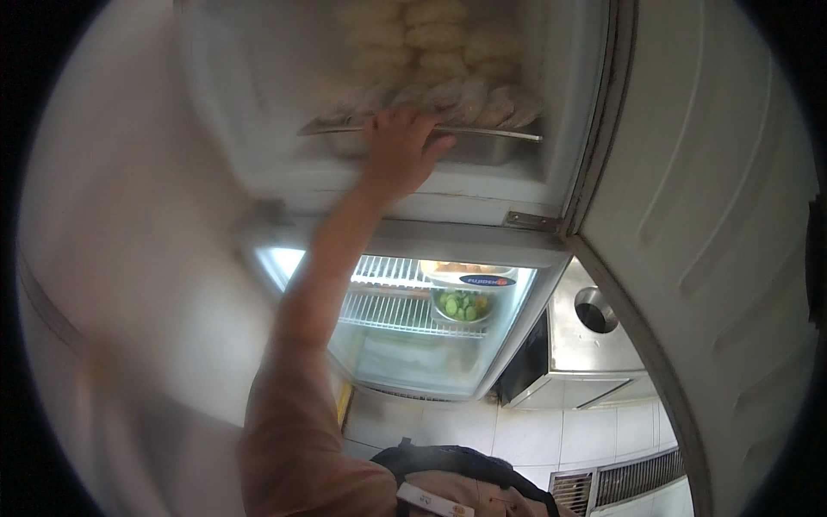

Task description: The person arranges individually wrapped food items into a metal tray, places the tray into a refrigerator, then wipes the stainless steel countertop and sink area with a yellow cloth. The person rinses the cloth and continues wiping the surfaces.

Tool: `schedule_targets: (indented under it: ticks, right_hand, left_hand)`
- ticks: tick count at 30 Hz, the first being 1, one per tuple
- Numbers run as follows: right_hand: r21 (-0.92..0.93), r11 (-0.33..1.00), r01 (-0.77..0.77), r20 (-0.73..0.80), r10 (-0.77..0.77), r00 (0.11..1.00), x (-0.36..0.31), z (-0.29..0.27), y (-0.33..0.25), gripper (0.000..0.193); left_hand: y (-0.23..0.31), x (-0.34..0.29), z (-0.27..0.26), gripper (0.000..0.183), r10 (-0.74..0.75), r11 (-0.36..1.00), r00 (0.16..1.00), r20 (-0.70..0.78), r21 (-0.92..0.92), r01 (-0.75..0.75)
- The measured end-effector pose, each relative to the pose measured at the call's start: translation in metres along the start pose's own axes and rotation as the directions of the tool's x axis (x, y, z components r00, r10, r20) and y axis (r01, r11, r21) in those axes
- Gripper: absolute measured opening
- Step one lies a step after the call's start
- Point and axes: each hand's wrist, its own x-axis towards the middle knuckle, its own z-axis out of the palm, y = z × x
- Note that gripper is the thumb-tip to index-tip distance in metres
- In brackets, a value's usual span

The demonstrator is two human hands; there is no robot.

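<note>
Left hand at the front rim of a freezer tray

Left hand (401,146): back up, fingers bent over the front rim of a metal tray (504,133), thumb spread to the right near the same rim. Fingertips hard to make out; cannot tell how firmly they close. Right hand: out of view, state cannot be told.

Tray sits low in the open upper compartment (258,129). Pale wrapped pieces (469,102) lie side by side on it; yellowish rounded packs (435,36) are stacked behind, blurred. Ribbed door (689,189) open at right.

Below: lit compartment (405,353), 2 wire shelves (388,271), 1 bowl of green slices (463,306).
</note>
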Motion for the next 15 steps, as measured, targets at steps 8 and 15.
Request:
schedule_targets:
  ticks: [8, 15]
  right_hand:
    - [-0.126, 0.992, -0.001, -0.037, -0.004, 0.999, -0.006, 0.041, -0.111, 0.073]
    - [-0.217, 0.976, 0.033, -0.029, -0.041, 0.999, 0.000, 0.084, -0.232, 0.077]
  left_hand:
    - [0.012, -0.012, -0.028, 0.045, 0.065, 0.973, 0.996, -0.053, -0.220, -0.075]
    - [0.040, -0.128, -0.132, 0.047, 0.241, 0.839, 0.965, -0.103, -0.478, -0.261]
